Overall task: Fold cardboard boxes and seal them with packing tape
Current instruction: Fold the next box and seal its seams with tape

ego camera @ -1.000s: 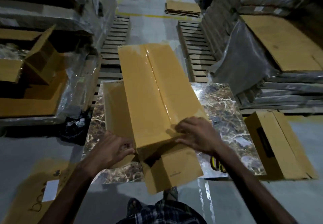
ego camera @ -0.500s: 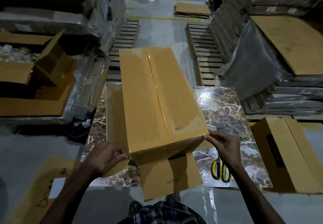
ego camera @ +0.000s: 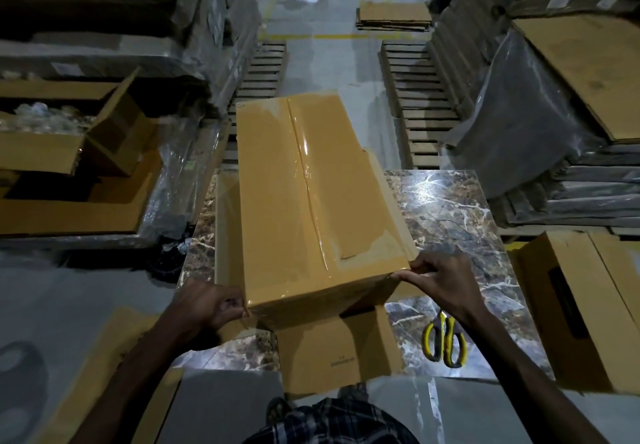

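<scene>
A tan cardboard box [ego camera: 311, 201], its centre seam glossy with clear tape [ego camera: 306, 180], sits on a brown marble-patterned worktop [ego camera: 450, 208] veined in white. Yellow-and-black scissors [ego camera: 445, 339] lie nearby, above a dark plaid garment [ego camera: 332, 423] and a grey floor [ego camera: 86, 291].

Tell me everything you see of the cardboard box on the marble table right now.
The cardboard box is plain brown, long and rectangular, resting on the marble table. Glossy clear tape runs along its top centre seam. At the near end a flap lies open, flat toward the person. The left hand grips its near left corner; the right hand pinches the near right corner.
</scene>
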### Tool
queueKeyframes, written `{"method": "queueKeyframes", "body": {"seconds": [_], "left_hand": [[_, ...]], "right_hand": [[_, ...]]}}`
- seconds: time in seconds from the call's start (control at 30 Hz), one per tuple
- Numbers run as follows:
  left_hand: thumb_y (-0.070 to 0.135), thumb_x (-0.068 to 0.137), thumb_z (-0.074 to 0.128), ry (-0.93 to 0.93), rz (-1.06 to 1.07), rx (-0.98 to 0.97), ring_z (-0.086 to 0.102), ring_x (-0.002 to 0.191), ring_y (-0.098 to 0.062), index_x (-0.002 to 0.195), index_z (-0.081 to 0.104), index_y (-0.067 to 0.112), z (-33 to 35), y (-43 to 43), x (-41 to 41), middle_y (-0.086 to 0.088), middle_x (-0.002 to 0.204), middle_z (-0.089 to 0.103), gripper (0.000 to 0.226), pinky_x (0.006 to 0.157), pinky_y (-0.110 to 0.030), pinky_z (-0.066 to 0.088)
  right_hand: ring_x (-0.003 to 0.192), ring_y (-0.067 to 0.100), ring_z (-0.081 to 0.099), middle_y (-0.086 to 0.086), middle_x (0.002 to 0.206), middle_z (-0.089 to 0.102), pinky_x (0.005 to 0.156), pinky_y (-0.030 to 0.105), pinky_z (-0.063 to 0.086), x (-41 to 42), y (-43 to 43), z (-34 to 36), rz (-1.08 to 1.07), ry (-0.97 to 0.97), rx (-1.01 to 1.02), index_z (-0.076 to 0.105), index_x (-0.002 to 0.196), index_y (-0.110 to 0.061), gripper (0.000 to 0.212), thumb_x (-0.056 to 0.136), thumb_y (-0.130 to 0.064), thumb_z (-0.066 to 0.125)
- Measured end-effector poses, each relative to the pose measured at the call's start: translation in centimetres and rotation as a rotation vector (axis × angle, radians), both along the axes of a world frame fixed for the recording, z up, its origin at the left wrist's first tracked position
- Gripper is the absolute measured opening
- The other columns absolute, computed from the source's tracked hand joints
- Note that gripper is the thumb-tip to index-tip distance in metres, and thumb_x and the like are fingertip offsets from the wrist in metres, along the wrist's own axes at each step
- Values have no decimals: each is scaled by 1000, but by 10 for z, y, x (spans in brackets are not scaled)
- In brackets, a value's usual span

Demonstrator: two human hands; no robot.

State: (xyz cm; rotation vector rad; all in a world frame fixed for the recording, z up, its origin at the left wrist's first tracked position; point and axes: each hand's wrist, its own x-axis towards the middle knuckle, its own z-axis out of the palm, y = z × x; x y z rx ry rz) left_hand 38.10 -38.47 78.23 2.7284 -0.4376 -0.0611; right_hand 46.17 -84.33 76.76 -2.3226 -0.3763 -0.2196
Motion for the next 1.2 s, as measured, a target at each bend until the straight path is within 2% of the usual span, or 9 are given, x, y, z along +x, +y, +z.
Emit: {"method": "queueKeyframes", "body": {"seconds": [0.13,0.27,0.57,0.67,0.73,0.87,0.97,1.13,1.2], "left_hand": [[55,78,58,-7,23,12,50,45,2,66,64,34,6,-6,2,24,46,33,25,61,-8,25],[50,79,60,-58,9,1,50,44,-3,66,62,31,6,-5,-1,14,49,51,23,53,-18,33],[33,71,60,43,61,-72,55,46,-17,70,47,38,8,-9,-8,5,53,50,14,50,-27,46],[49,79,64,125,182,-142,59,51,-2,58,50,40,7,-10,-10,16,50,50,26,58,-29,49],[63,86,59,87,179,-105,56,50,10,59,51,48,16,-16,-15,25,48,51,32,54,-9,41],[89,81,47,170,304,-237,66,65,7,75,72,47,34,-20,-38,29,69,68,49,57,-10,46],[76,79,63,286,403,-395,69,62,-6,91,77,36,46,-32,-56,10,77,73,44,59,-34,55],[46,90,75,344,354,-612,66,68,-10,93,74,33,60,-76,-70,10,81,71,13,60,-24,49],[25,96,74,416,341,-715,63,75,-4,91,71,34,52,-107,-66,13,82,69,11,67,-20,49]], "right_hand": [[48,2,54,-13,49,51,43,29,46,6,16,16,-26,-28,-248,52,63,-25,63,64,-84,73],[41,8,37,-16,48,25,44,21,21,5,34,28,-21,-71,-446,37,66,-26,77,59,-99,59],[40,14,41,-7,45,39,48,19,32,3,43,25,-125,-107,-534,44,67,-24,85,58,-109,41],[39,11,37,-11,49,34,45,19,22,9,34,18,-23,-152,-470,37,72,-26,76,68,-101,50],[42,11,38,-12,53,36,42,23,25,14,21,8,94,-184,-432,35,77,-28,64,81,-89,53],[47,4,51,-15,58,56,42,23,39,10,-2,-6,138,-108,-322,55,76,-30,52,92,-79,47],[58,0,63,-17,70,69,52,28,53,-9,-11,-7,44,-97,-181,72,80,-29,39,90,-65,64],[63,-5,60,-19,71,66,63,18,46,-54,12,4,-234,-71,92,71,81,-29,13,90,-38,71],[62,-1,59,-16,69,66,62,25,47,-69,16,-2,-306,-40,66,69,81,-32,12,91,-38,72]]}}
